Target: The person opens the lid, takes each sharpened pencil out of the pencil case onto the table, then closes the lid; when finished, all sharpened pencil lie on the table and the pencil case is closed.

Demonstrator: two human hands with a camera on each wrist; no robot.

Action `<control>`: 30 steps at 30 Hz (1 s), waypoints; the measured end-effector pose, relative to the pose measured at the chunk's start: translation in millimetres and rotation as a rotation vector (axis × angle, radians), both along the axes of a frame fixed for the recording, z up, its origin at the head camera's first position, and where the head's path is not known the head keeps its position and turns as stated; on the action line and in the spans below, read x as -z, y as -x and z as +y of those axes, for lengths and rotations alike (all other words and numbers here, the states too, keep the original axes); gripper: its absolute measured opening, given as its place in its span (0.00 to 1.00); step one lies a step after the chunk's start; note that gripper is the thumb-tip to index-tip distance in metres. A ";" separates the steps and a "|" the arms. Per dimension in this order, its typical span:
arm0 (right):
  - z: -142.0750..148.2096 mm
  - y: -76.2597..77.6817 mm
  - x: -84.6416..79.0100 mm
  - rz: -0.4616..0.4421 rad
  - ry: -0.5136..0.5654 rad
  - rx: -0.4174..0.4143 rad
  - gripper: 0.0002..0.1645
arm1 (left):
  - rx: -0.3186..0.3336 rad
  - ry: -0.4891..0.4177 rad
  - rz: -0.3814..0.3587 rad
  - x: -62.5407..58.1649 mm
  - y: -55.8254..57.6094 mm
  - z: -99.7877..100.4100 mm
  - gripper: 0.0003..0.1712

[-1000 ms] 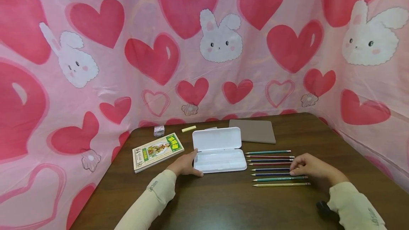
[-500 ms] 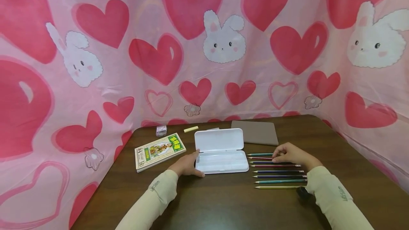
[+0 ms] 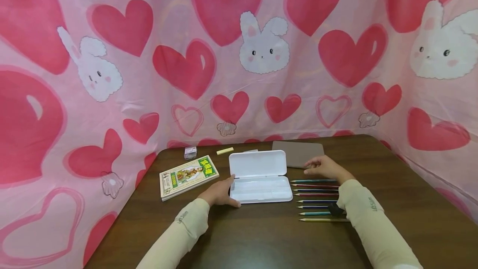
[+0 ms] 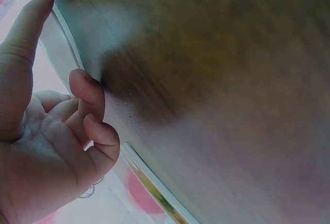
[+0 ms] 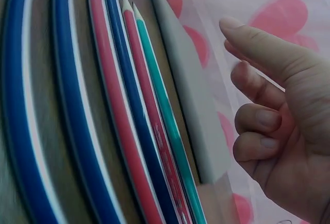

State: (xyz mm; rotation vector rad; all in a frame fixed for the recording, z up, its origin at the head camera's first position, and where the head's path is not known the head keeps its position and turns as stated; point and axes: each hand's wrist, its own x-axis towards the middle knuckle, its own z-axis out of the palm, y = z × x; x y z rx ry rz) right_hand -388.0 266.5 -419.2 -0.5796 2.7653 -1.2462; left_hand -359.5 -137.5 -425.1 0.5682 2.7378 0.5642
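A white pencil case (image 3: 257, 164) lies with its lid raised, and its tray shows no pencils. My left hand (image 3: 220, 192) grips the case's left end, thumb at the front corner and index finger near the hinge. The left wrist view shows the thumb (image 4: 31, 26) along the case's edge. To the right of the case, several pencils lie in a row, points leftward, from a teal pencil (image 3: 311, 180) at the back to a yellow pencil (image 3: 321, 220) in front. Over the near right corner of a taupe notebook (image 3: 293, 150), my right hand (image 3: 325, 166) holds nothing, its fingers loosely bent.
A book with a green and cream cover (image 3: 171, 184) lies left of the case. Behind it sit a small clear box (image 3: 190, 152) and a thin yellow strip (image 3: 225, 151). Pink heart-patterned cloth (image 3: 261, 86) encloses the back and sides of the brown table (image 3: 254, 240).
My right hand has moved left and away from me, from over the pencils' right ends to the notebook's corner. The left hand stays at the case. The whole head view has shifted slightly.
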 end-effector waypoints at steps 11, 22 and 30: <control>-22.4 7.0 -6.0 -0.002 0.058 -0.050 0.36 | 0.012 -0.001 0.001 -1.4 -1.9 6.3 0.61; -60.5 5.5 -15.6 -0.038 0.123 -0.070 0.36 | 0.008 0.010 0.009 6.0 -2.5 2.2 0.62; -67.7 3.4 -18.0 -0.017 0.130 -0.028 0.37 | -0.016 0.008 0.030 5.2 -2.2 -0.3 0.61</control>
